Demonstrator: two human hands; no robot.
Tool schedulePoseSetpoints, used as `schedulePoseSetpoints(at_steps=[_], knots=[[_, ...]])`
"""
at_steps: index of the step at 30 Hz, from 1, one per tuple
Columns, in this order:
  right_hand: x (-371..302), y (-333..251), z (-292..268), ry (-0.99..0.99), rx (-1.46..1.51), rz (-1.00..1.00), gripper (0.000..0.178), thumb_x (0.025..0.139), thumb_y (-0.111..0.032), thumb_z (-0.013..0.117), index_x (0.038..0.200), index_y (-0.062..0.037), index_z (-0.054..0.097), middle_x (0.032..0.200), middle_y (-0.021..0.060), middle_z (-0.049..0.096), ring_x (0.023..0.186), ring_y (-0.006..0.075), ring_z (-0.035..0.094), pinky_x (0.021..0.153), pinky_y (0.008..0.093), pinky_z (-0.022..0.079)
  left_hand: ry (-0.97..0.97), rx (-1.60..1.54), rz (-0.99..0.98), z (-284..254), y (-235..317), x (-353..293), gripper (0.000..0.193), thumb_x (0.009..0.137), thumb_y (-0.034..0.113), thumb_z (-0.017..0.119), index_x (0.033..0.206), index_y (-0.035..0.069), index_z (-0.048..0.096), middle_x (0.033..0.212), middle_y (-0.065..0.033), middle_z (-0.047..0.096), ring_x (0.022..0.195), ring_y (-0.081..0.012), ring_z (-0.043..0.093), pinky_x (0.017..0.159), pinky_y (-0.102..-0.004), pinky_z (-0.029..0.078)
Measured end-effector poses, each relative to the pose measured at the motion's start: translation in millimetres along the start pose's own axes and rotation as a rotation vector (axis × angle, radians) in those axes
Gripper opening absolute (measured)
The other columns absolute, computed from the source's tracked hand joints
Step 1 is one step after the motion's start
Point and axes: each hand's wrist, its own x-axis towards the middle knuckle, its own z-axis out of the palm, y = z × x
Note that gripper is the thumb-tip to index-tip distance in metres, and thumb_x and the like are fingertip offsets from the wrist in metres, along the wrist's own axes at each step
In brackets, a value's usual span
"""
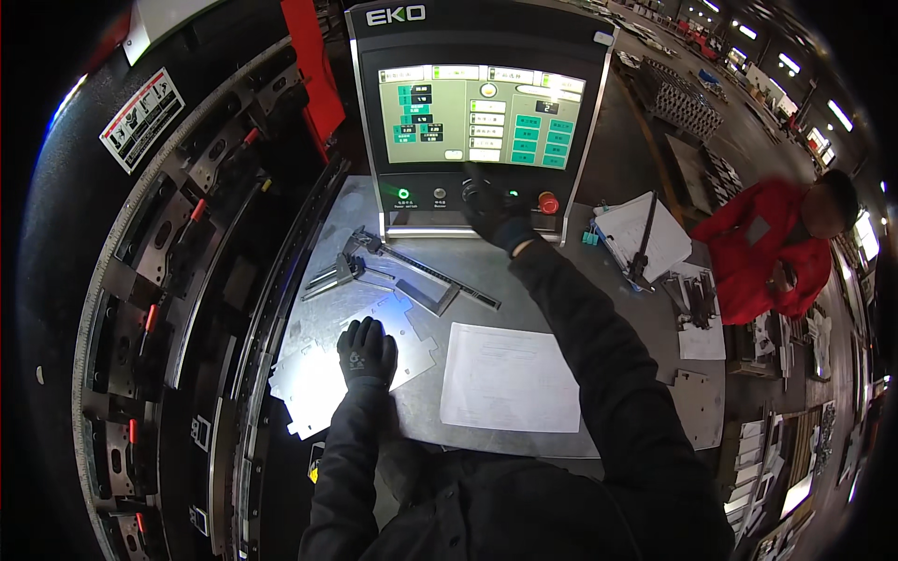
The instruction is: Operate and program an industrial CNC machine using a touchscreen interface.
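A: What surrounds you, largest first?
B: A long black machine with red-handled steel clamps (117, 346) at your left, your grey metal table (426, 411), then a black upright console (477, 47) housing a lit green-and-white rectangular screen (449, 117)

A: On your table?
B: A notched silver sheet-metal plate (309, 388), a faintly printed white paper sheet (510, 379), a silver metal caliper (430, 269). Your left black-gloved hand (368, 352) rests on the plate, fingers together, ungrasping; your right black-gloved hand (496, 210) is below the screen, its finger state I cannot tell

A: Writing?
B: Screen panels, console lettering, the machine's white rectangular label (143, 120)
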Motion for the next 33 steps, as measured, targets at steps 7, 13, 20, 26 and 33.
schedulePoseSetpoints(at_steps=[7,13,20,26,33], knots=[[16.4,-14.8,29.8,-0.239,-0.088,0.129,0.065,0.079,-0.028,0.056,0.138,-0.0177,0.032,0.080,0.0121,0.062,0.062,0.0315,0.057,0.055,0.0419,0.042,0.111,0.026,0.067,8.8,-5.0,-4.5,0.022,0.071,0.017,0.057,0.089,0.006,0.056,0.097,-0.0094,0.059,0.090,-0.0314,0.053,0.079,-0.0399,0.040],[6.1,11.4,25.0,-0.063,0.150,0.074,0.066,0.078,-0.024,0.055,0.139,-0.0136,0.030,0.072,0.0112,0.059,0.055,0.0261,0.051,0.051,0.0382,0.039,0.107,0.029,0.096,5.9,-0.7,0.3,0.022,0.071,0.017,0.057,0.091,0.007,0.056,0.099,-0.0094,0.059,0.093,-0.0317,0.052,0.081,-0.0401,0.040],[27.5,73.9,-37.9,0.150,0.189,0.328,0.069,0.079,-0.023,0.057,0.140,-0.0087,0.028,0.063,0.0091,0.055,0.048,0.0214,0.046,0.047,0.0345,0.037,-0.026,0.015,-0.003,4.2,-3.6,-1.7,0.025,0.073,0.020,0.056,0.095,0.008,0.058,0.104,-0.0086,0.060,0.101,-0.0334,0.052,0.087,-0.0416,0.038],[30.6,109.6,-45.3,0.194,0.119,0.284,0.069,0.079,-0.025,0.058,0.139,-0.0089,0.028,0.057,0.0072,0.052,0.046,0.0213,0.046,0.046,0.0349,0.037,0.052,0.015,0.025,9.5,-1.0,-2.3,0.024,0.072,0.020,0.057,0.093,0.008,0.057,0.103,-0.0088,0.060,0.101,-0.0334,0.052,0.086,-0.0415,0.039],[30.7,61.6,-41.2,0.011,0.148,0.353,0.068,0.080,-0.026,0.058,0.139,-0.0100,0.028,0.053,0.0048,0.046,0.046,0.0201,0.046,0.046,0.0356,0.036,0.004,-0.020,-0.046,13.9,-10.3,-12.3,0.029,0.075,0.024,0.056,0.099,0.009,0.058,0.108,-0.0078,0.061,0.107,-0.0350,0.051,0.091,-0.0437,0.037]])
